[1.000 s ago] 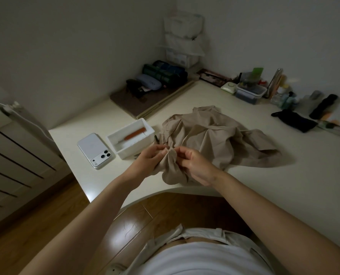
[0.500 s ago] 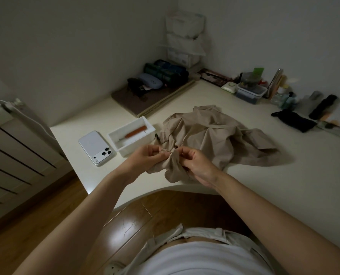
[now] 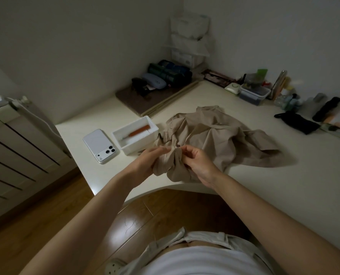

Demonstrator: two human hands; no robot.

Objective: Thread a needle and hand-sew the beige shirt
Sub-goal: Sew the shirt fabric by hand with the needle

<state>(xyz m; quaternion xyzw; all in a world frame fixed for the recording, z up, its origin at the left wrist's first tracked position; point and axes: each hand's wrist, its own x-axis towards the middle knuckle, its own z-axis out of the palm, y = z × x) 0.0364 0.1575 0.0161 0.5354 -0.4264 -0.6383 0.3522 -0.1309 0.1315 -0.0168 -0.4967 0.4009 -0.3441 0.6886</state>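
The beige shirt (image 3: 214, 133) lies crumpled on the white desk (image 3: 264, 185), with its near part bunched up over the front edge. My left hand (image 3: 151, 161) pinches the left side of that bunch between thumb and fingers. My right hand (image 3: 196, 161) pinches the fabric just to the right of it, fingertips almost touching those of the left. A needle or thread is too small and dim to make out between the fingers.
A white open box (image 3: 135, 135) holding an orange-handled tool (image 3: 139, 131) stands left of the shirt. A white phone (image 3: 100, 145) lies face down beside it. Cases, containers and bottles line the back wall. A radiator (image 3: 16, 145) stands at the left.
Both hands stay pinched on the bunched fabric near the desk edge. The fingers have shifted slightly along the fold.
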